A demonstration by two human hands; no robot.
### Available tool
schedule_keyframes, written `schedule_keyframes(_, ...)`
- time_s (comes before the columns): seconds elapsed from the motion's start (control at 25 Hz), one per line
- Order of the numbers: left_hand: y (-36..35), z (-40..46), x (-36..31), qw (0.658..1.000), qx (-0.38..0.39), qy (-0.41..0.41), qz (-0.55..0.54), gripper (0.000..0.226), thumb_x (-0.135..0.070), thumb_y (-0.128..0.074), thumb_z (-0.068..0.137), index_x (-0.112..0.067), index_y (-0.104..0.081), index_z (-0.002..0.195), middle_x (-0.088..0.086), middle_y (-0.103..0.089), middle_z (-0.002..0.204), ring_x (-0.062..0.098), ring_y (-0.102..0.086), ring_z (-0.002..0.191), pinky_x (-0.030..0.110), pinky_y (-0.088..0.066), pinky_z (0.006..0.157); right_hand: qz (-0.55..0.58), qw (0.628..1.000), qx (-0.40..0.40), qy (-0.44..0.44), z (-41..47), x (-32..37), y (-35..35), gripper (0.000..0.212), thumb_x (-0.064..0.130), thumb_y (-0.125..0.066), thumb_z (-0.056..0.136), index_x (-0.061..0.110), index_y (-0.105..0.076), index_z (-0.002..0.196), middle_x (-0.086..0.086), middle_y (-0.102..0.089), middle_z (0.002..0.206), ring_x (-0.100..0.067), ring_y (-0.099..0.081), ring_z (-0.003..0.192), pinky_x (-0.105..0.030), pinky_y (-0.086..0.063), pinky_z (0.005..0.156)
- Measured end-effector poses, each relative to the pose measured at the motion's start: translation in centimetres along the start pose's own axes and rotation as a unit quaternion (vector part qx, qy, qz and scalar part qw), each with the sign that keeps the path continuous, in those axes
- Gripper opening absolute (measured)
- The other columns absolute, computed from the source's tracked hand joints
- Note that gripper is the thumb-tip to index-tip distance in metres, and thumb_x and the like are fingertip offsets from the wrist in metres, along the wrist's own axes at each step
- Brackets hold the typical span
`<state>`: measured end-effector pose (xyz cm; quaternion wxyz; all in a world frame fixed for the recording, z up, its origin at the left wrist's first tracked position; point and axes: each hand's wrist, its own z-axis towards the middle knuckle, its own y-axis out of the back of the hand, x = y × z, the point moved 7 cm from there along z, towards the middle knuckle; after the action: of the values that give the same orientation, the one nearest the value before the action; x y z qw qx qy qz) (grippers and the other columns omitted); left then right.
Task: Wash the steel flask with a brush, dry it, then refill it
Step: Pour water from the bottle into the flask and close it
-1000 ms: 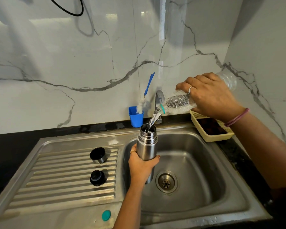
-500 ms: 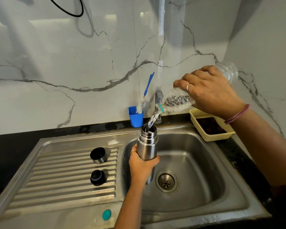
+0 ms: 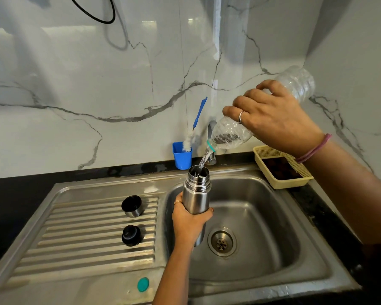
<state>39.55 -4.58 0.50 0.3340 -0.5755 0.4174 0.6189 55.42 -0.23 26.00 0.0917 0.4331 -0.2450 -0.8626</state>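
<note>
A yellow basket [image 3: 264,153] with something dark inside stands on the black counter [image 3: 13,194] at the right of the sink. A small teal cap [image 3: 143,284] lies on the front edge of the drainboard. A black cable [image 3: 92,14] hangs on the marble wall [image 3: 75,84].

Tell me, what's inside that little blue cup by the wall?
A bottle brush stands in the blue cup, white bristles down and blue handle leaning up against the wall. The cup's wall hides the bristle tip and whatever else may lie at the bottom.
</note>
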Motion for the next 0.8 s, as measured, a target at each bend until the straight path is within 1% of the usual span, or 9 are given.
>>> schedule_keyframes(0.08, 0.1, 0.0, 0.0, 1.000, -0.002, 0.000, 0.000, 0.071, -0.004, -0.089, 0.058, -0.029, -0.051, 0.112, -0.006, -0.065, 0.097, 0.008, -0.063, 0.085, 0.021, -0.049, 0.070, -0.015, 1.000, -0.016, 0.008, 0.2, 0.2, 0.3, 0.038, 0.002, -0.029, 0.095, 0.017, -0.048, 0.124, -0.005, -0.061, 0.099, -0.027, -0.060, 0.092, -0.042, -0.033, 0.095)
schedule_keyframes(0.2, 0.1, -0.1, 0.0, 1.000, -0.001, 0.002, -0.003, 0.071, -0.005, -0.089, 0.058, -0.029, -0.051, 0.112, -0.006, -0.064, 0.097, 0.008, -0.063, 0.084, 0.019, -0.048, 0.068, -0.044, 0.998, -0.042, 0.018, 0.4, 0.4, 0.7, 0.037, 0.000, -0.047, 0.091, 0.018, -0.049, 0.123, -0.002, -0.061, 0.096, -0.024, -0.061, 0.090, -0.039, -0.030, 0.095)
schedule_keyframes(0.24, 0.1, -0.1, 0.0, 1.000, 0.000, 0.002, -0.002, 0.071, -0.005, -0.089, 0.058, -0.029, -0.051, 0.113, -0.006, -0.064, 0.097, 0.008, -0.063, 0.085, 0.019, -0.048, 0.068, -0.049, 0.997, -0.047, 0.022, 0.5, 0.5, 0.8, 0.038, 0.000, -0.050, 0.089, 0.018, -0.049, 0.123, -0.002, -0.061, 0.095, -0.023, -0.061, 0.090, -0.039, -0.029, 0.096)
schedule_keyframes(0.52, 0.1, 0.1, -0.2, 1.000, 0.003, -0.002, 0.005, 0.070, -0.006, -0.090, 0.059, -0.028, -0.051, 0.112, -0.006, -0.064, 0.098, 0.009, -0.063, 0.085, 0.023, -0.052, 0.072, -0.058, 0.996, -0.062, 0.037, 1.2, 0.9, 1.5, 0.043, 0.001, -0.059, 0.085, 0.018, -0.048, 0.124, -0.002, -0.061, 0.097, -0.024, -0.061, 0.092, -0.040, -0.030, 0.097)
schedule_keyframes(0.8, 0.3, 0.5, -0.3, 1.000, 0.003, -0.002, 0.004, 0.069, -0.006, -0.090, 0.058, -0.024, -0.052, 0.114, -0.004, -0.065, 0.097, 0.011, -0.064, 0.084, 0.019, -0.050, 0.068, -0.072, 0.995, -0.060, 0.041, 1.7, 1.2, 1.3, 0.043, 0.001, -0.059, 0.084, 0.019, -0.051, 0.122, -0.001, -0.061, 0.095, -0.022, -0.061, 0.090, -0.039, -0.032, 0.097)
